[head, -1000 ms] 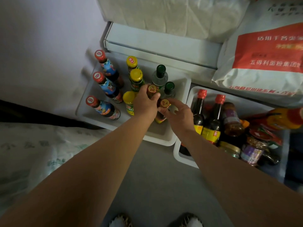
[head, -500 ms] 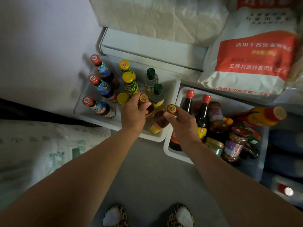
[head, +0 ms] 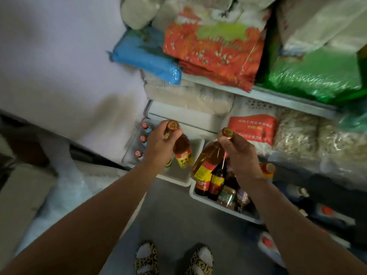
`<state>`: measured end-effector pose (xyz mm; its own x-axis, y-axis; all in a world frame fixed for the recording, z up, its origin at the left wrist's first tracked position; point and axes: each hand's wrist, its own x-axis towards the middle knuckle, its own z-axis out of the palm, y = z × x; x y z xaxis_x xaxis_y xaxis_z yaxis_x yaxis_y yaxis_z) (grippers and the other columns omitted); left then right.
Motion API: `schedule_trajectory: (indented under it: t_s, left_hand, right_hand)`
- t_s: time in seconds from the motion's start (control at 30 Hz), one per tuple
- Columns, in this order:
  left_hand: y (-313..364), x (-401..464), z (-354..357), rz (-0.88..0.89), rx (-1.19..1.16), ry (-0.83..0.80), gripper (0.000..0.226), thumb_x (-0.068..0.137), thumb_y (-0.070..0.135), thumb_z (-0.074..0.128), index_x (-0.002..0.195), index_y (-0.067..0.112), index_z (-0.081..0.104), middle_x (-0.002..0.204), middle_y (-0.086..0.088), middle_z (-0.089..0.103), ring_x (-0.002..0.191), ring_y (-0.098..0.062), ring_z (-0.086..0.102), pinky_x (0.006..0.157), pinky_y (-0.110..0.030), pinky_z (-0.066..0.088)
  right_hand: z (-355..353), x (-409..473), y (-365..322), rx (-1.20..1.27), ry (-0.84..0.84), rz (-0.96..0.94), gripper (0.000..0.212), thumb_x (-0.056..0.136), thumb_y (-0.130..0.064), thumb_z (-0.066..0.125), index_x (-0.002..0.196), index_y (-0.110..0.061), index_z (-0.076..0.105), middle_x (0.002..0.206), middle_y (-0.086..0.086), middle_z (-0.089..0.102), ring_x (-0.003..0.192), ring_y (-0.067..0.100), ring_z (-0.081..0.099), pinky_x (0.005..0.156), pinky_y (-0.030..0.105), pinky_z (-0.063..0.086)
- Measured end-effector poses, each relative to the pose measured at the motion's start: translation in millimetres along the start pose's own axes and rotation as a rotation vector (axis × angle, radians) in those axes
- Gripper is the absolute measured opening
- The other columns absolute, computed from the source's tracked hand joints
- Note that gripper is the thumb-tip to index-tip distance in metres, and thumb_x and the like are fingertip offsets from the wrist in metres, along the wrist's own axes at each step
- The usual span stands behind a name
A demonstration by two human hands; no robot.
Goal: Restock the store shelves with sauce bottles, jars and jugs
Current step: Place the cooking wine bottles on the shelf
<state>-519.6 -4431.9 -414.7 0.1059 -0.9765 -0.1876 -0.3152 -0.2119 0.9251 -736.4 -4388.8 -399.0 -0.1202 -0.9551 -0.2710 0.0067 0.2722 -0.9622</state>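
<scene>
- Centrally in the frame, two amber bottles were held up by their necks above two white bins on the floor.
- One bottle (head: pixel 182 149), yellow-labelled and gold-capped, was gripped by the left hand (head: pixel 160 147), whose fingers (head: pixel 172 135) were curled round the neck just under the cap.
- A second bottle (head: pixel 208 157), tilted and bearing a red-and-yellow label, was pinched at the neck by the right hand (head: pixel 239 153).
- Beneath the left hand, the left bin (head: pixel 195 155) was seen, with red-capped bottles (head: pixel 142 138) lined along its left side.
- At lower right of centre, the right bin (head: pixel 208 201) was packed with dark sauce bottles (head: pixel 217 178) and jars (head: pixel 227 194).
- Across the upper right, shelves (head: pixel 278 95) were stacked with an orange bag (head: pixel 214 48), a blue bag (head: pixel 147 56) and a green bag (head: pixel 313 76).
- At the bottom edge, leopard-print slippers (head: pixel 146 259) were visible on the grey floor (head: pixel 170 215).
</scene>
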Motion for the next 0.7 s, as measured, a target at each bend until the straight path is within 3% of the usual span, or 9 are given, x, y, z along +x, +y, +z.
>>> schedule_trajectory:
  t_s: [0.1,0.23,0.3,0.4,0.47,0.57,0.7]
  left_hand:
    - [92,-20,-34,0.055,-0.039,0.057,0.016,0.089,0.034,0.070,0.103,0.026,0.068,0.097,0.007,0.070,0.088,-0.001,0.066,0.078,-0.015,0.048]
    - [214,-43,-76,0.144,-0.180,0.115,0.010,0.091,0.026,0.069,0.100,0.024,0.070,0.088,0.011,0.072,0.079,0.001,0.066,0.069,-0.011,0.048]
    - [268,-51,-95,0.203,-0.245,0.130,0.011,0.093,0.025,0.066,0.102,0.020,0.070,0.091,0.006,0.073,0.080,-0.002,0.067,0.071,-0.015,0.050]
    - [336,-60,-121,0.264,-0.346,0.197,0.007,0.095,0.023,0.064,0.094,0.027,0.070,0.090,0.003,0.074,0.080,-0.009,0.069,0.077,-0.028,0.056]
    - [373,-65,-137,0.317,-0.400,0.203,0.009,0.096,0.023,0.063,0.091,0.027,0.070,0.087,0.002,0.075,0.079,-0.012,0.068,0.080,-0.034,0.056]
    - [419,-66,-160,0.386,-0.466,0.202,0.008,0.097,0.026,0.062,0.095,0.024,0.069,0.080,0.007,0.075,0.073,-0.005,0.069,0.068,-0.026,0.056]
    - [466,-56,-190,0.442,-0.550,0.204,0.008,0.098,0.023,0.061,0.099,0.022,0.069,0.080,0.006,0.075,0.071,-0.005,0.070,0.062,-0.021,0.055]
  right_hand:
    - [-11,-24,-95,0.025,0.019,-0.090,0.012,0.096,-0.020,0.066,0.096,-0.025,0.076,0.085,-0.009,0.076,0.079,0.001,0.069,0.068,0.011,0.051]
    - [-19,-52,-219,0.048,0.027,-0.215,0.015,0.095,-0.020,0.066,0.105,-0.013,0.075,0.087,-0.010,0.076,0.078,-0.003,0.067,0.068,0.007,0.047]
    - [-17,-62,-276,0.053,0.034,-0.293,0.012,0.096,-0.019,0.064,0.101,-0.015,0.075,0.085,-0.006,0.075,0.075,0.000,0.066,0.068,0.011,0.049]
    - [-11,-74,-349,0.059,-0.007,-0.378,0.016,0.098,-0.023,0.062,0.100,-0.013,0.075,0.091,0.008,0.074,0.077,0.014,0.066,0.072,0.026,0.054]
    - [-6,-78,-390,0.027,0.001,-0.456,0.016,0.098,-0.028,0.062,0.095,-0.019,0.076,0.088,-0.001,0.075,0.078,0.013,0.066,0.075,0.030,0.053]
    - [4,-79,-441,0.064,-0.017,-0.550,0.016,0.098,-0.030,0.063,0.090,-0.026,0.076,0.079,-0.009,0.072,0.072,0.007,0.064,0.068,0.024,0.054]
    - [19,-66,-492,0.080,-0.019,-0.594,0.020,0.099,-0.036,0.060,0.095,-0.024,0.075,0.092,-0.006,0.077,0.074,0.011,0.069,0.066,0.028,0.058]
